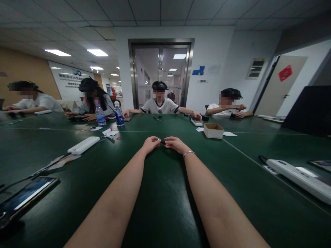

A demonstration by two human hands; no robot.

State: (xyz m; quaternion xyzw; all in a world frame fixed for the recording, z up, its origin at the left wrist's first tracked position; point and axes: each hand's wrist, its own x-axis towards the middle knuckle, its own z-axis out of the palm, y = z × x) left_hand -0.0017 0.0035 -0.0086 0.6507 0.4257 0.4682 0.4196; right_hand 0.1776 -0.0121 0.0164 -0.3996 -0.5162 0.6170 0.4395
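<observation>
Both my arms reach forward over a dark green table [160,193]. Between my hands is a small black object [162,141], too small and too covered by fingers to tell its kind. My left hand [151,143] pinches its left end, with fingers closed. On the other end, the fingers of my right hand [176,144] are closed as well. A silvery bracelet [189,153] circles my right wrist.
Left are a phone [28,196], a white power strip [84,145] with cable, paper scraps [110,133] and two bottles [119,113]. Right are an open box [213,131] and a long white device [297,175]. Several people in dark headgear sit around the table.
</observation>
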